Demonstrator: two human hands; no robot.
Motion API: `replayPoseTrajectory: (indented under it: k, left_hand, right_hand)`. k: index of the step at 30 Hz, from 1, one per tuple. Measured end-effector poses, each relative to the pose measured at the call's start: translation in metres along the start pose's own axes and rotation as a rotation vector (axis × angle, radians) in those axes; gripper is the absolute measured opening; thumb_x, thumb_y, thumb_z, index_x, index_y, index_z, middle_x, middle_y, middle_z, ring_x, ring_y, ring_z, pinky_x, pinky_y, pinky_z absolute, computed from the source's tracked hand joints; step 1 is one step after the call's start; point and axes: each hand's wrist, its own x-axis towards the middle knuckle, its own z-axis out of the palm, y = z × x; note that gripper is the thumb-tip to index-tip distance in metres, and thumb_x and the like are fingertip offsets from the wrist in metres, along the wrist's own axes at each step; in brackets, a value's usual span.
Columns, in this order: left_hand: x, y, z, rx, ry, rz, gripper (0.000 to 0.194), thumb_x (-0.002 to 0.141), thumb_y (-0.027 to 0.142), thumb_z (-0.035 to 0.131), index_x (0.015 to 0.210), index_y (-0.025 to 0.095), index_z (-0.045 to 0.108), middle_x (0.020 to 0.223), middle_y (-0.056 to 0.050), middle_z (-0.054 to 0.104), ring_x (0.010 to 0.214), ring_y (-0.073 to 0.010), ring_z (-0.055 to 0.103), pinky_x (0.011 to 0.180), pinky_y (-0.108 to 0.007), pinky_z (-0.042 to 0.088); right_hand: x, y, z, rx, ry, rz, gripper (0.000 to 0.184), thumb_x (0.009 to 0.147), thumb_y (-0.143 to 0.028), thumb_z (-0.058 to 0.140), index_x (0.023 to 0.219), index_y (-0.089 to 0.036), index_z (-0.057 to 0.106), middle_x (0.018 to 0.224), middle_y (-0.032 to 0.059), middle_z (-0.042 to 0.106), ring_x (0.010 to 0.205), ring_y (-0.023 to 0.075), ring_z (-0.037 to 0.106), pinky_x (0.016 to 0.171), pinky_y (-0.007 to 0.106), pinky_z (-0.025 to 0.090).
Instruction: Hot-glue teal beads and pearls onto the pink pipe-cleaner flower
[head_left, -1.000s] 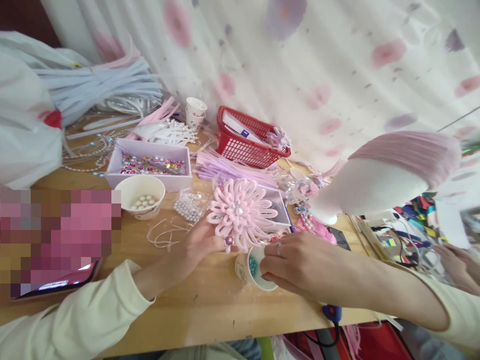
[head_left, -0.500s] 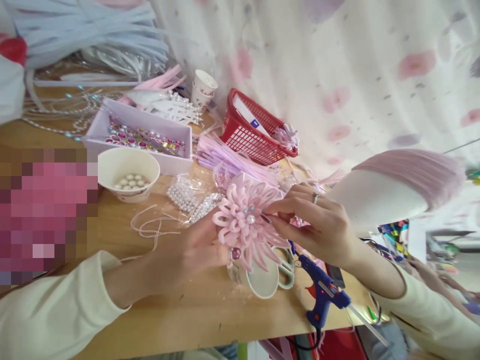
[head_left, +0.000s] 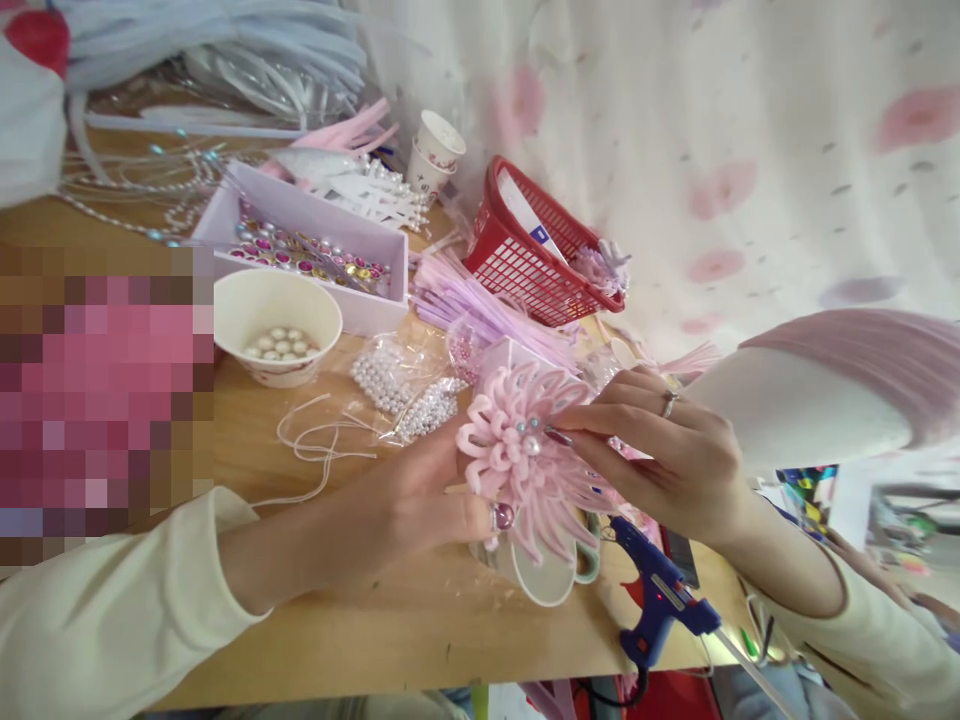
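A pink looped craft flower [head_left: 517, 445] with a large white pearl and small blue beads at its centre is held up over the table. My left hand [head_left: 431, 500] grips it from the left, with the thumb at its lower edge and the other fingers mostly hidden behind it. My right hand [head_left: 660, 440] is closed in a pinch at the flower's centre, close to the beads. Whatever lies between those fingertips is too small to make out. Below the flower a white cup [head_left: 546, 580] is partly covered by the petals.
A blue glue gun [head_left: 660, 595] lies to the right, near the table's front edge. Behind are a paper cup of pearls [head_left: 289, 320], a lilac box of gems [head_left: 375, 305], bags of beads [head_left: 427, 410] and a red basket [head_left: 517, 275]. A pink-capped white form [head_left: 787, 400] stands right.
The whole view has shifted, so most things sit further right in it. Both hands keep their hold, and the right fingertips remain at the flower's centre.
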Motion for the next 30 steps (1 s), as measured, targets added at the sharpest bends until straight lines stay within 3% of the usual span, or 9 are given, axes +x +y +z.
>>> replayPoseTrajectory:
  k: [4,13,21,26,30]
  left_hand:
    - [-0.002,0.008,0.004,-0.042,0.019,-0.047,0.037,0.092,0.032,0.071,0.128,0.026,0.062,0.102,-0.003,0.067,0.092,-0.0197,0.065,0.097,-0.041,0.054]
    - [0.002,0.004,0.006,-0.043,0.06,-0.041,0.042,0.088,0.032,0.076,0.128,0.026,0.063,0.11,-0.006,0.072,0.107,-0.0251,0.068,0.106,-0.045,0.051]
    - [0.001,0.016,0.009,-0.084,0.014,-0.036,0.05,0.09,0.025,0.073,0.138,0.028,0.061,0.13,-0.008,0.071,0.125,-0.0299,0.065,0.103,-0.043,0.051]
    - [-0.002,0.028,0.015,-0.11,0.039,-0.083,0.039,0.094,0.017,0.067,0.131,0.029,0.064,0.131,-0.003,0.07,0.121,-0.0222,0.065,0.102,-0.036,0.049]
    - [-0.003,0.038,0.019,-0.095,0.034,-0.095,0.044,0.092,0.012,0.066,0.132,0.029,0.064,0.131,-0.002,0.071,0.112,-0.02,0.068,0.101,-0.037,0.049]
  right_hand:
    - [-0.005,0.002,0.0,-0.027,-0.006,-0.02,0.018,0.097,-0.005,0.065,0.112,-0.014,0.07,0.081,0.0045,0.069,0.072,0.0165,0.064,0.069,0.031,0.05]
    - [-0.012,0.003,-0.004,-0.07,-0.023,-0.053,0.028,0.097,-0.006,0.064,0.123,-0.016,0.068,0.083,0.0037,0.068,0.074,0.017,0.06,0.069,0.033,0.047]
    - [-0.013,-0.01,-0.009,-0.318,-0.012,-0.211,0.03,0.109,-0.03,0.047,0.122,-0.014,0.069,0.078,0.0038,0.063,0.072,0.0192,0.054,0.066,0.037,0.044]
    - [-0.011,-0.013,-0.005,-0.412,-0.05,-0.235,0.035,0.112,-0.033,0.042,0.115,-0.016,0.072,0.076,0.0034,0.063,0.074,0.0194,0.055,0.067,0.037,0.043]
    - [-0.013,-0.01,-0.003,-0.432,-0.031,-0.249,0.035,0.11,-0.03,0.044,0.114,-0.013,0.074,0.076,0.0043,0.061,0.073,0.02,0.054,0.067,0.038,0.042]
